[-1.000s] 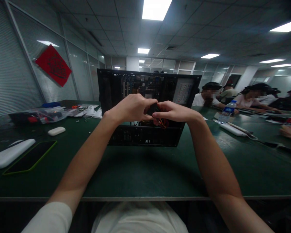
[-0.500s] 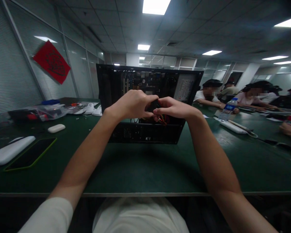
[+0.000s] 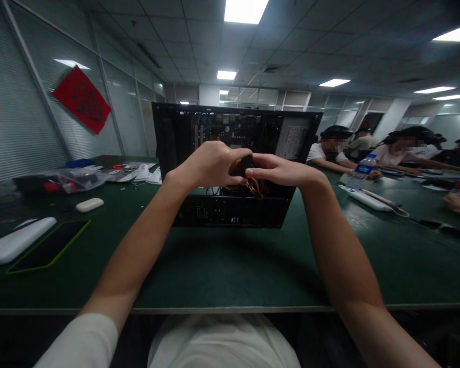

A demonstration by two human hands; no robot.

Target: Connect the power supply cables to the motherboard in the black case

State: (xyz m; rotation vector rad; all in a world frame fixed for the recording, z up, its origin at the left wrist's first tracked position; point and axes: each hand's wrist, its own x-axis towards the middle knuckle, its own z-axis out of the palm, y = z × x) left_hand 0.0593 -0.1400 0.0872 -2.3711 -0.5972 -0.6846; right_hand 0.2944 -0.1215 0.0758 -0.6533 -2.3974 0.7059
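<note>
Firstly, noted a green tabletop (image 3: 233, 271), running across the full width of view. Next, recorded a black computer case (image 3: 249, 213), set on that tabletop directly in front, open side facing the wearer. Inside, observed a circuit board (image 3: 237, 134) at upper middle and a pale labelled box (image 3: 290, 140) at upper right. To the left, well apart from the case, logged a clear plastic bag (image 3: 61, 183) and, nearer the front edge, a dark phone (image 3: 51, 245) with a green rim.

Inspected left hand (image 3: 210, 166): raised before the case opening, thumb and fingertips apart in a curve; cannot tell whether clamped on anything. Inspected right hand (image 3: 278, 169): grip closed, by appearance, on a small dark piece (image 3: 247, 163). Found coloured wires (image 3: 259, 188) just below the right hand, loosely looped. Located the dark piece itself between both sets of fingertips, partly hidden, kind not identifiable.

Judged handling of piece and wires as the step in hand. Advised: brace with one hand, work with the other; hold by the body, never by the wires; keep loops clear of fingertips and case edges; avoid levering against the circuit board; apply force straight and gradually.
</note>
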